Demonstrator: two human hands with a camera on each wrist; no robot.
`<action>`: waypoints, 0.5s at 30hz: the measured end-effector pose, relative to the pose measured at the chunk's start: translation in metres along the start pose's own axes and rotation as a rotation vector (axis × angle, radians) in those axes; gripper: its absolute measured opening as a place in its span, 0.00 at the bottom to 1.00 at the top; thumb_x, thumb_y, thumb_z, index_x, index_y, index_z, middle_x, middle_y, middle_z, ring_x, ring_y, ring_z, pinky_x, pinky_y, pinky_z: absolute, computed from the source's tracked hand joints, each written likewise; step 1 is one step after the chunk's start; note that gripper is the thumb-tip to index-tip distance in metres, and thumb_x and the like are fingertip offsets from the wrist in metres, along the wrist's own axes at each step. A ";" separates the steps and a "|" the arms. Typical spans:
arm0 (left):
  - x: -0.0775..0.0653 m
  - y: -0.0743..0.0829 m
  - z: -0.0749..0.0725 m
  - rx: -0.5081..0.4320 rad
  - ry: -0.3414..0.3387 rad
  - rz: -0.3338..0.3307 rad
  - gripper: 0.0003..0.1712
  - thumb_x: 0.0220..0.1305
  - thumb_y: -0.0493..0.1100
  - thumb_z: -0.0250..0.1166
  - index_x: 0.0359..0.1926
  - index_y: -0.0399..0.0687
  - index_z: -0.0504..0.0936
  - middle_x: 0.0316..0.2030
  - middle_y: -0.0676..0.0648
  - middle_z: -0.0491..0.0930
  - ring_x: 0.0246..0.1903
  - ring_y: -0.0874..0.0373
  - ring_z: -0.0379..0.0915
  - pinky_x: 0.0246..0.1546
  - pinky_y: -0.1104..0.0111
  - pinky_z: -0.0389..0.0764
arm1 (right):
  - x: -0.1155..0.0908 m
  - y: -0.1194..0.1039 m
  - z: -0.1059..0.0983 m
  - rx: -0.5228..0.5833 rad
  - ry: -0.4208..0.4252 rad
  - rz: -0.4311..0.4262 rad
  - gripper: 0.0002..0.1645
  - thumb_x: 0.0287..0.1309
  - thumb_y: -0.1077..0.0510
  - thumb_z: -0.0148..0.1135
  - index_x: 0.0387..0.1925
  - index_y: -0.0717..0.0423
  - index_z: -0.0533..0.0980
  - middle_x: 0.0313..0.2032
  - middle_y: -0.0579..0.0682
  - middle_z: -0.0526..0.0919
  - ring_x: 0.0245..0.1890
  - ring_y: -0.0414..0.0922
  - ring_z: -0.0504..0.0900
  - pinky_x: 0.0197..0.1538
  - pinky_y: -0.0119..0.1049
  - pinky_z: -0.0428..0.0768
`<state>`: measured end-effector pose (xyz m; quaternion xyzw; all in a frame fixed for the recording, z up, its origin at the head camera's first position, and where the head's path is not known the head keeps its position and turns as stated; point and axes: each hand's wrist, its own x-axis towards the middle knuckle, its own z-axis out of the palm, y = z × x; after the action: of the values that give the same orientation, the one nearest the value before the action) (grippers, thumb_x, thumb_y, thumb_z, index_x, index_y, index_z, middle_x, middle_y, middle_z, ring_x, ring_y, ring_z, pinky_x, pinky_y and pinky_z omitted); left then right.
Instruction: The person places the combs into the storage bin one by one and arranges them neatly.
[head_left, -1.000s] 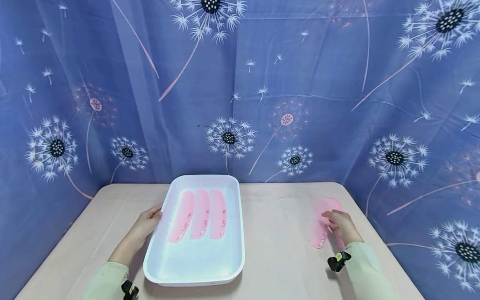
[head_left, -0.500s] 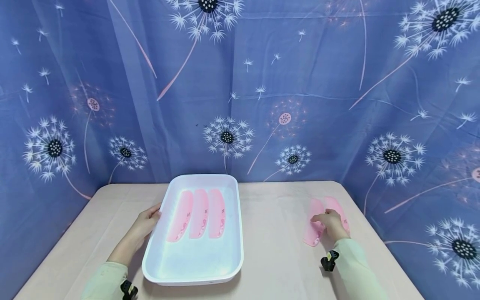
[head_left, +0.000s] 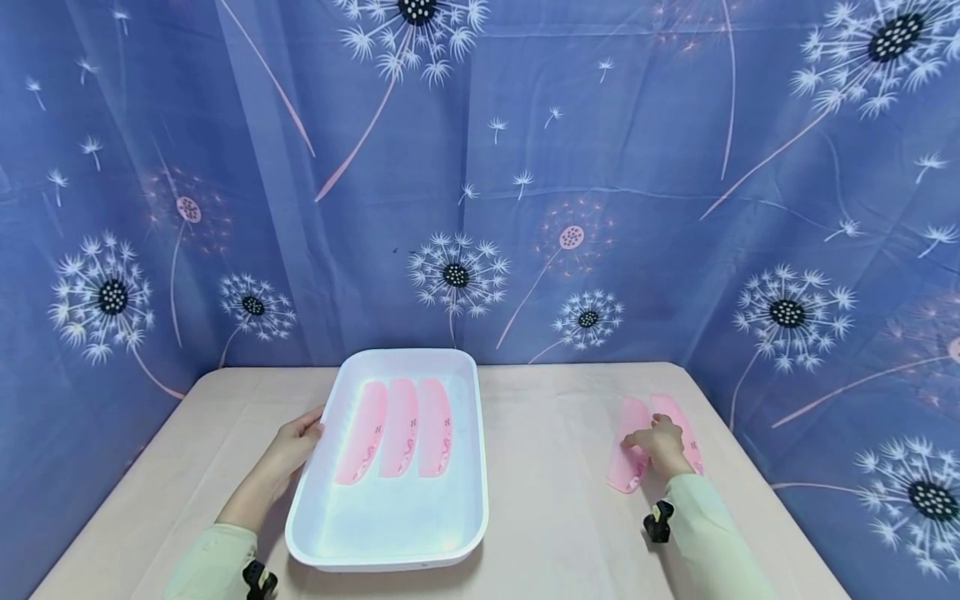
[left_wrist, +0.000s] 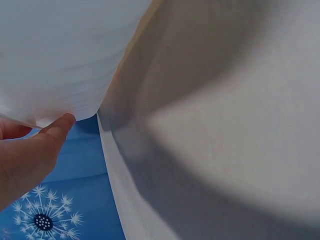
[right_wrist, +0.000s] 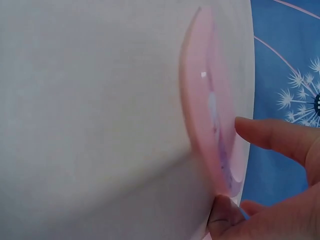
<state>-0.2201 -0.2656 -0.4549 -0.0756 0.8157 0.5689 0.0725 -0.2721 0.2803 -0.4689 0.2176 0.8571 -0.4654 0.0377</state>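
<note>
Our left hand (head_left: 291,446) pinches the white tray (head_left: 390,533); our right hand (head_left: 663,446), spread, perhaps touches a pink comb (head_left: 622,469).

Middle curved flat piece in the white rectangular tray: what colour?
The middle piece is pink, with darker markings near its right edge; clearest in the head view.

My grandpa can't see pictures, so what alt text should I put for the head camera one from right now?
A person's left hand holds the side of a white tray with three curved pink pieces inside, while the right hand is over two similar pieces on a pale table. Behind hangs a blue cloth printed with dandelions.
</note>
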 end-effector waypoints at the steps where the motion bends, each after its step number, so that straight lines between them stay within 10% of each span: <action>1: 0.000 0.000 0.000 -0.003 0.000 -0.002 0.30 0.76 0.41 0.40 0.73 0.34 0.47 0.69 0.28 0.53 0.67 0.33 0.54 0.66 0.47 0.61 | 0.000 0.000 0.000 -0.009 0.006 -0.006 0.54 0.45 0.65 0.66 0.68 0.73 0.46 0.65 0.76 0.50 0.64 0.71 0.52 0.67 0.61 0.57; 15: 0.001 0.000 -0.001 -0.003 -0.014 0.003 0.30 0.77 0.41 0.39 0.73 0.33 0.47 0.70 0.28 0.51 0.68 0.33 0.51 0.67 0.46 0.59 | 0.000 0.001 -0.002 -0.004 -0.045 -0.012 0.49 0.49 0.65 0.63 0.64 0.81 0.47 0.63 0.76 0.54 0.61 0.66 0.57 0.69 0.59 0.55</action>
<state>-0.2211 -0.2664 -0.4550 -0.0704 0.8145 0.5706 0.0772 -0.2716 0.2824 -0.4689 0.2019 0.8582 -0.4688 0.0546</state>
